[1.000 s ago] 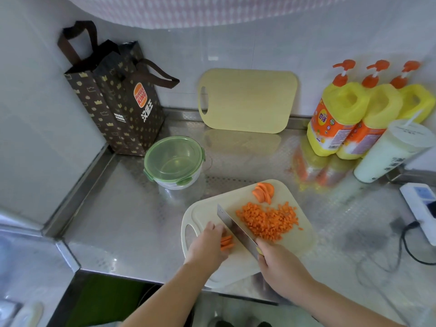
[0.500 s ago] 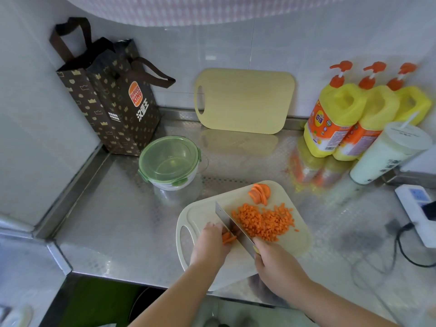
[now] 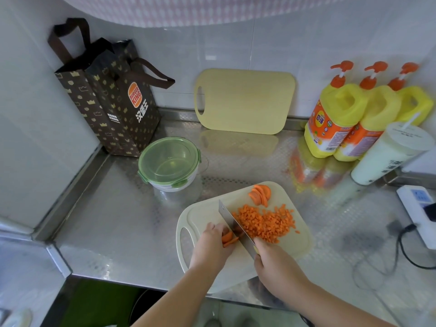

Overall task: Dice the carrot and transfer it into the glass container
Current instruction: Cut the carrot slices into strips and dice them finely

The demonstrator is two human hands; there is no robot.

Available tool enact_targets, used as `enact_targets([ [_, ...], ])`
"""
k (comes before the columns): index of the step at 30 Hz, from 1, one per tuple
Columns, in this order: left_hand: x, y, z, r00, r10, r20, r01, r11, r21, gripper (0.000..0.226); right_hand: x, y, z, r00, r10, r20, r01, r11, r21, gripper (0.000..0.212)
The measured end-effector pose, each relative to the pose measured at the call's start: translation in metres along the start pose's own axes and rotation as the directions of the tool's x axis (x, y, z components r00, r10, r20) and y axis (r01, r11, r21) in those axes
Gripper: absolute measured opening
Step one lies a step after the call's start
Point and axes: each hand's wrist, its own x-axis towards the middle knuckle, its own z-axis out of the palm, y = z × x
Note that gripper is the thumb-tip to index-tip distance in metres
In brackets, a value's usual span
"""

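I am pinning stacked orange carrot slices (image 3: 228, 238) under my curled left hand (image 3: 210, 248), right hand (image 3: 276, 269) gripping the broad steel cleaver (image 3: 230, 223); fingertips should be tucking back.

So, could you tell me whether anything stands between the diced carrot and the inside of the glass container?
Yes: the green lid sits on the glass container, covering its mouth, so it must come off first. Between the cutting board holding the diced carrot and the container, nothing else visible intervenes.
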Motion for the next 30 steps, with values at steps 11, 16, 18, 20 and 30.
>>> enact_targets([
  [11, 0.0013, -0.0040, 0.0015, 0.999, 0.030, 0.018, -0.030, 0.999, 0.016, 0.021, 0.0016, 0.0014, 0.0009, 0.999, 0.032, 0.012, -0.032, 0.997, 0.071, 0.011],
  [16, 0.0022, -0.0038, 0.0025, 1.000, 0.023, 0.017, -0.023, 1.000, 0.013, 0.020, 0.0012, -0.0029, 0.0018, 0.999, 0.033, 0.003, -0.033, 0.999, 0.039, 0.011],
  [18, 0.0020, -0.0032, 0.0032, 1.000, 0.010, 0.011, -0.010, 1.000, 0.012, 0.020, 0.0007, -0.0057, 0.0035, 0.999, 0.039, 0.000, -0.039, 0.999, 0.022, 0.006],
  [20, 0.0015, -0.0029, 0.0036, 1.000, -0.007, 0.009, 0.006, 1.000, 0.010, 0.020, 0.0004, -0.0073, 0.0052, 0.999, 0.047, -0.009, -0.047, 0.999, 0.018, 0.011],
  [30, -0.0038, -0.0082, 0.0011, 1.000, 0.001, 0.014, -0.002, 0.997, 0.081, 0.023, 0.0031, -0.0075, 0.0094, 0.999, 0.046, -0.029, -0.045, 0.999, 0.024, 0.024],
])
